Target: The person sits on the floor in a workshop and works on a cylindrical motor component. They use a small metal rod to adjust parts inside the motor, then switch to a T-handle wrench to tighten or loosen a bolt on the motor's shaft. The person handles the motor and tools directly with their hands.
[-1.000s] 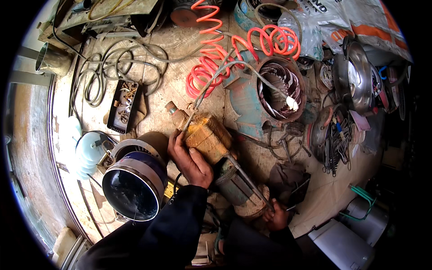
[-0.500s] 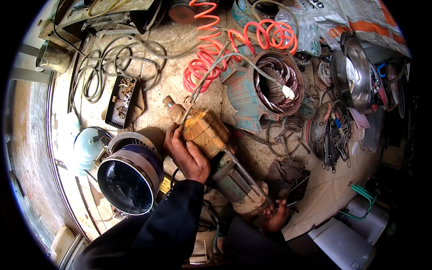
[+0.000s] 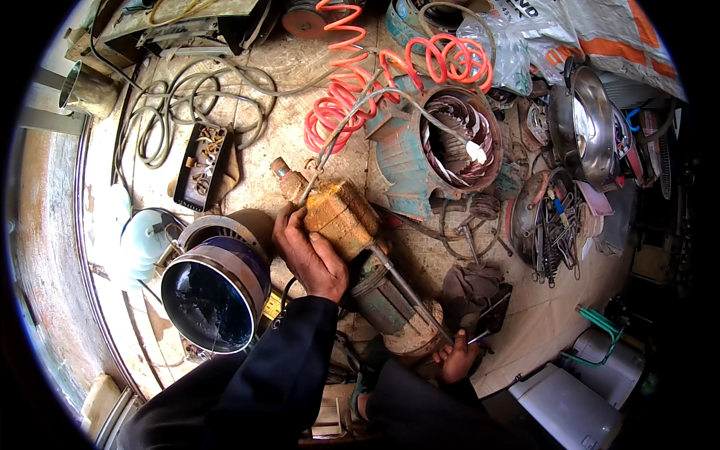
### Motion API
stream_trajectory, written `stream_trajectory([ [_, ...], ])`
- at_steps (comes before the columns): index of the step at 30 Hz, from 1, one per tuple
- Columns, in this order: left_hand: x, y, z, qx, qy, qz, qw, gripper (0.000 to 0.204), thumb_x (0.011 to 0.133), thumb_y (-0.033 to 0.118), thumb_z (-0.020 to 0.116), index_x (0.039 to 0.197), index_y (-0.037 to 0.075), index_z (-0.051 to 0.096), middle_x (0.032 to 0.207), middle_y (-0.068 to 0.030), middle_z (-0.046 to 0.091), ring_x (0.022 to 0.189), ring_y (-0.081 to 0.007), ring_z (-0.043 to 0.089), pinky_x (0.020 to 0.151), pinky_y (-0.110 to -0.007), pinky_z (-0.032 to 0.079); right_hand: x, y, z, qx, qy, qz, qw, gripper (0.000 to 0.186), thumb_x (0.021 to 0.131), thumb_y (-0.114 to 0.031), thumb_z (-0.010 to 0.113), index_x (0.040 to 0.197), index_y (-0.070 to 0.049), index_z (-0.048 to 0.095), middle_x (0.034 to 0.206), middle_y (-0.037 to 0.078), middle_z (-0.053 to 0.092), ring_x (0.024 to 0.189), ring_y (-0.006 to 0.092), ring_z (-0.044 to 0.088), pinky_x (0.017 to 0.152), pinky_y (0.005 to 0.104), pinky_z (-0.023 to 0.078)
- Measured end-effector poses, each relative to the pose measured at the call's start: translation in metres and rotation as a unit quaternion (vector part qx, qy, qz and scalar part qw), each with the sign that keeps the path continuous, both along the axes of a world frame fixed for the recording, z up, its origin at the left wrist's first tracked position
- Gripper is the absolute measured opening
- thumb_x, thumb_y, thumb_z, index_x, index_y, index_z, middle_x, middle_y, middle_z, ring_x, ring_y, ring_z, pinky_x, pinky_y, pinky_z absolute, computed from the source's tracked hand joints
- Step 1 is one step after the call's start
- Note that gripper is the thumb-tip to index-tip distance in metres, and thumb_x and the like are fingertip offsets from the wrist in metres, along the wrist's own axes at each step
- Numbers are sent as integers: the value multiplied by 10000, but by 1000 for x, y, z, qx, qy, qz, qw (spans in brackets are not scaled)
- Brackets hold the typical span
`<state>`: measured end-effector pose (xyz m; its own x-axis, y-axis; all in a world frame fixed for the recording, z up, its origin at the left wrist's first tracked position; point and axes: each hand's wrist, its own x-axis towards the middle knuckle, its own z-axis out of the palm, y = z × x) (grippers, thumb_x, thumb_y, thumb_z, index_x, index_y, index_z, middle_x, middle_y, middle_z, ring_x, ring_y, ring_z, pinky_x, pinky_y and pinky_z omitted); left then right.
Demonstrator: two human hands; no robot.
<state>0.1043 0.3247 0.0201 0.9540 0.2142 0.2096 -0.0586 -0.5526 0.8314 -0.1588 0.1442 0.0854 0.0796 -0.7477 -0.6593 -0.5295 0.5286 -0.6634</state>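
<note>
A rusty motor pump [image 3: 405,319] lies slantwise before me, with an orange-brown crusted head, a green cylindrical body and a thin metal pipe [image 3: 409,289] along its side. My left hand [image 3: 311,259] is closed round the near left side of its head, thumb on top. A pale cord [image 3: 319,165] is looped at the head's far end, by the outlet. At the pump's lower right end, my right hand [image 3: 456,361] is closed on a slim metal tool [image 3: 478,337], its kind unclear. A dark cloth [image 3: 471,289] and a black tray [image 3: 496,309] lie beside that hand.
A dark-lined bucket [image 3: 262,281] stands left of the pump. Beyond lie a black parts tray [image 3: 180,187], a coiled red hose [image 3: 337,124] and a teal motor housing [image 3: 397,161] with exposed windings. Rightward sit a bowl of tools [image 3: 525,225], a metal pan [image 3: 559,112] and grey containers [image 3: 570,405].
My right hand has shifted slightly, and the slim tool's angle differs a little. The view has moved slightly. My left hand keeps its hold on the pump.
</note>
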Motion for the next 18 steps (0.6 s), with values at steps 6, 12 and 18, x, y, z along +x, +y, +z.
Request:
stream_trajectory([
  [6, 0, 0, -1, 3, -3, -3, 1000, 384, 936, 99, 430, 1281, -55, 499, 1366, -273, 470, 1268, -427, 460, 1119, -498, 328, -8, -14, -11, 91, 47, -42, 994, 212, 1029, -284, 570, 1137, -236, 395, 674, -2, 339, 510, 117, 321, 461, 333, 309],
  [12, 0, 1, 0, 2, 2, -4, 1000, 378, 939, 102, 435, 1281, -48, 493, 1368, -268, 472, 1267, -424, 460, 1116, -500, 327, 1, -16, -5, 145, 69, -48, 986, 251, 1030, -282, 559, 1206, -249, 382, 692, -2, 354, 529, 136, 339, 477, 351, 309],
  [18, 0, 0, 1, -4, 0, -1, 1000, 373, 943, 103, 434, 1281, -44, 492, 1362, -263, 474, 1267, -421, 458, 1114, -500, 327, 4, -23, -4, 175, 99, -36, 979, 234, 1018, -282, 562, 1185, -235, 406, 670, -8, 341, 522, 135, 332, 477, 350, 299],
])
